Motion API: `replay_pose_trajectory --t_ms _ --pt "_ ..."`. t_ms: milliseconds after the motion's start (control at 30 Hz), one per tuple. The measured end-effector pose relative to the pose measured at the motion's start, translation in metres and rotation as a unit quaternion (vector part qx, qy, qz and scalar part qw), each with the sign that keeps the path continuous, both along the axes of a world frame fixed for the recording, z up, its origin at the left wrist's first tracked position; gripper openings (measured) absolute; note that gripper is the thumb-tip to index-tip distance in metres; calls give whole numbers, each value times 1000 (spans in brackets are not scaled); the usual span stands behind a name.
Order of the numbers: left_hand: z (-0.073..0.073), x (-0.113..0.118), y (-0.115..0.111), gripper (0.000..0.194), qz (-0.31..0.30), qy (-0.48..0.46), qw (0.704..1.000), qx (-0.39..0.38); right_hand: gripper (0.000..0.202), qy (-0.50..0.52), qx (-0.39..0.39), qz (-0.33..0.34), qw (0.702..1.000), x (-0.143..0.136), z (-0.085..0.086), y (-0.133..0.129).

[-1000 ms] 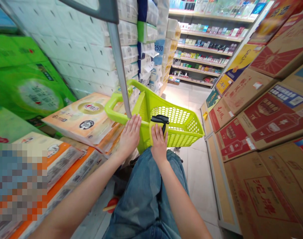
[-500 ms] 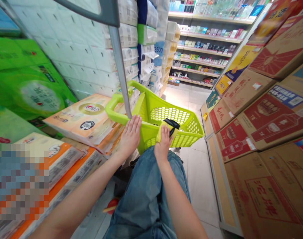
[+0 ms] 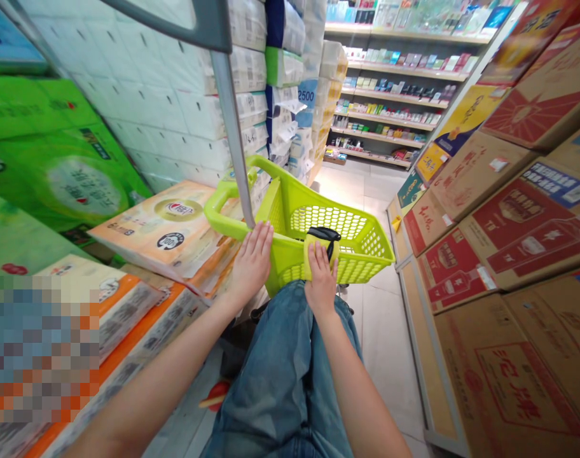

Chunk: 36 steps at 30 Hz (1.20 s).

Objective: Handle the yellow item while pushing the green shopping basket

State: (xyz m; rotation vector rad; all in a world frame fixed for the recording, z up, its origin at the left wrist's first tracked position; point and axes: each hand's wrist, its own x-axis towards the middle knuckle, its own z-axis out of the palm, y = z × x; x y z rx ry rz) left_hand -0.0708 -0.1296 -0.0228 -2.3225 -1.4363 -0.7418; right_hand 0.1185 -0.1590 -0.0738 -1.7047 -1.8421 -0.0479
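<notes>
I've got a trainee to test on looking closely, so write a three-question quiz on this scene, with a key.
1. Multiple choice: what is the right hand on?
A) a cardboard box
B) a yellow item
C) the floor
2. True or false: the green basket has its open side up.
3. Fill in the colour: the left hand is at the lower end of a ___ pole.

Key: 1 B; 2 true; 3 grey

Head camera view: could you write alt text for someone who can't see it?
In a shop aisle, a person's right hand holds a yellow-and-black item at the near side of a lime-green basket; the left hand lies flat on its rim. Packaged goods are stacked left, cardboard boxes right.
</notes>
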Motion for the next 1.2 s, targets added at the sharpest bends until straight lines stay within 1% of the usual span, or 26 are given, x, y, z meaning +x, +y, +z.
replay_pose_trajectory --t_ms 67,100,133,200,233,300,367,400,467,567,700,800,867,933,1000,1033,1100,1200 --pt "1 1 -1 80 2 0 1000 -1 93 19 2 -32 999 2 -8 0" --pt "1 1 -1 81 2 -2 1000 -2 93 35 4 -43 998 -1 -10 1" --pt "1 1 -1 81 1 -4 1000 -2 94 54 6 -50 997 -8 -9 3" --pt "1 1 -1 81 -1 -8 1000 -2 94 86 10 -46 995 -27 0 7" --pt "1 1 -1 79 -2 -8 1000 0 94 94 12 -34 995 -38 7 9" --pt "0 1 0 74 1 -8 1000 4 93 88 13 13 996 -59 22 11" --pt "-1 0 1 68 6 -6 1000 8 91 66 14 60 996 -72 35 11" --pt "-1 -1 1 66 7 -3 1000 8 91 53 16 77 995 -74 38 10" --pt "-1 -2 1 67 7 4 1000 10 90 29 20 95 995 -70 39 8" --pt "-1 -2 1 72 6 15 1000 11 91 4 16 81 997 -47 28 5" --pt "0 -1 1 78 5 20 1000 11 93 -6 1 18 1000 -8 7 4" --pt "0 0 0 80 7 16 1000 8 94 3 -6 -32 999 13 -4 2" --pt "0 0 0 81 7 14 1000 5 93 12 -9 -64 998 18 -8 1" --pt "1 0 -1 81 7 13 1000 1 93 26 -8 -89 996 14 -8 2" --pt "1 0 -1 82 6 13 1000 0 93 45 -5 -92 995 1 -1 5" --pt "1 0 -1 82 7 13 1000 1 92 55 -4 -82 995 -9 4 7" --pt "0 0 0 79 7 10 1000 4 90 73 -1 -36 997 -32 19 11" --pt "-1 -1 0 70 12 9 1000 7 87 78 7 52 996 -62 41 13"
